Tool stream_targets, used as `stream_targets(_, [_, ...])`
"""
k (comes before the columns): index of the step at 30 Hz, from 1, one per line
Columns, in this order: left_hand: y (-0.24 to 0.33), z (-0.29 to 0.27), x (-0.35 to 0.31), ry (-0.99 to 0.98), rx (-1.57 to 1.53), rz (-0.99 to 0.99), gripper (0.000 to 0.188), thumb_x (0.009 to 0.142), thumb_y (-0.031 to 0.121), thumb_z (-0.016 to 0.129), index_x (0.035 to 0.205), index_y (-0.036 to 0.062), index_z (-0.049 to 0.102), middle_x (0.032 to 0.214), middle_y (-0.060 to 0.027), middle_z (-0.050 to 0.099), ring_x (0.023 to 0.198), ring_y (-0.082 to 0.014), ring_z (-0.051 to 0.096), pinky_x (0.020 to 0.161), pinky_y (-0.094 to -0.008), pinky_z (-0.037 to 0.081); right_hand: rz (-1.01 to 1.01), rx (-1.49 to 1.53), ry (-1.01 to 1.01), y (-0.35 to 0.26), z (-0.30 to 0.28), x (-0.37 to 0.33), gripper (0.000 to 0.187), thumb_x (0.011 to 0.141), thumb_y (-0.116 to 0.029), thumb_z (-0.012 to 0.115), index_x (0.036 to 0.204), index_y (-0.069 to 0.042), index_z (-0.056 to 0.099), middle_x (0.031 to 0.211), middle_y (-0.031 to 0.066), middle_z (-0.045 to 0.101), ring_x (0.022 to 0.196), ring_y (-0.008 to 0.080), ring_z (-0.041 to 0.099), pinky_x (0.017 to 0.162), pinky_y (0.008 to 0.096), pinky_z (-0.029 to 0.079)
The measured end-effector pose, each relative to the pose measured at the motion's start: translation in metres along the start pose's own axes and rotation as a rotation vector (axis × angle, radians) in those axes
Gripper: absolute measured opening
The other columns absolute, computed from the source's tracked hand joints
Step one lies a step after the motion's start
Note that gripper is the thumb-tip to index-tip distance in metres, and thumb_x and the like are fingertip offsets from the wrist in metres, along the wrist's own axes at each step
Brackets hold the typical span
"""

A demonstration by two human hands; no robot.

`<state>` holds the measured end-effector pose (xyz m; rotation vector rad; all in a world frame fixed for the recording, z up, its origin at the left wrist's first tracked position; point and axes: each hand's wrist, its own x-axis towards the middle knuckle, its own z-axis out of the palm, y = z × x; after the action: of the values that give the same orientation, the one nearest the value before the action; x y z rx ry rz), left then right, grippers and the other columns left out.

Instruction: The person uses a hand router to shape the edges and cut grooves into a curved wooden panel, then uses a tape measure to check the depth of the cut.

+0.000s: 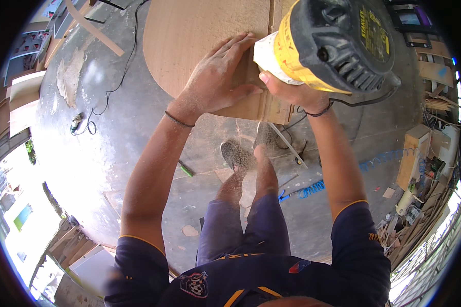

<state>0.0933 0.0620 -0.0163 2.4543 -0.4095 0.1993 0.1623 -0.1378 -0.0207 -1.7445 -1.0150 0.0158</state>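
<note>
My left hand [221, 77] presses flat on a rounded wooden board [176, 38], its fingers stretched out and its thumb toward the board's near edge. In my right hand [298, 94] is a yellow and black corded router [338, 46], gripped low on its body by a pale, wrapped-looking part. The router is tilted over the right side of the board, beside a raised strip of wood [271, 105]. Its cutting end is hidden. Sawdust lies on the board, and more dust flies below its near edge.
Black cables [110, 92] run over the concrete floor [153, 133]. A coiled blue hose [312, 189], a green-handled brush [186, 170] and a small power tool [76, 123] lie there. Wood offcuts [394, 230] pile up at right; wooden panels [25, 92] stand at left.
</note>
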Motion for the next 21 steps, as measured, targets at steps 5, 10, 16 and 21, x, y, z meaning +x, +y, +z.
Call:
stream_targets(5, [-0.002, 0.001, 0.011, -0.002, -0.03, -0.013, 0.086, 0.069, 0.033, 0.081, 0.136, 0.0008, 0.038, 0.14, -0.019, 0.046, 0.132, -0.0356, 0.042, 0.113, -0.0421, 0.031, -0.016, -0.055, 0.012, 0.009, -0.006, 0.006, 0.046, 0.079, -0.022, 0.071, 0.12, -0.006, 0.061, 0.12, 0.0062, 0.064, 0.113, 0.0191, 0.059, 0.099, 0.0332, 0.044])
stream_targets(10, [-0.011, 0.001, 0.018, -0.027, -0.041, -0.041, 0.086, 0.069, 0.032, 0.081, 0.137, 0.0024, 0.038, 0.141, -0.0182, 0.045, 0.133, -0.0351, 0.041, 0.114, -0.0427, 0.031, -0.011, 0.027, 0.217, 0.013, 0.0, 0.021, 0.044, 0.063, -0.027, 0.083, 0.102, -0.012, 0.07, 0.098, -0.0032, 0.071, 0.092, 0.01, 0.066, 0.087, 0.027, 0.05])
stream_targets(16, [-0.018, -0.001, 0.027, -0.057, -0.047, -0.032, 0.087, 0.069, 0.031, 0.081, 0.138, 0.0025, 0.037, 0.142, -0.0175, 0.044, 0.134, -0.0347, 0.04, 0.114, -0.0426, 0.03, -0.009, 0.048, 0.212, 0.017, -0.005, 0.029, 0.045, 0.061, -0.026, 0.084, 0.101, -0.011, 0.069, 0.097, -0.002, 0.071, 0.09, 0.0114, 0.067, 0.082, 0.0281, 0.052])
stream_targets(21, [-0.023, -0.001, 0.033, -0.06, -0.059, -0.016, 0.088, 0.07, 0.033, 0.081, 0.138, 0.0016, 0.037, 0.142, -0.0175, 0.044, 0.134, -0.0348, 0.04, 0.114, -0.0427, 0.03, -0.064, -0.084, 0.185, 0.023, -0.009, 0.034, 0.045, 0.061, -0.026, 0.083, 0.101, -0.012, 0.069, 0.1, -0.0024, 0.07, 0.091, 0.0121, 0.066, 0.084, 0.0296, 0.051])
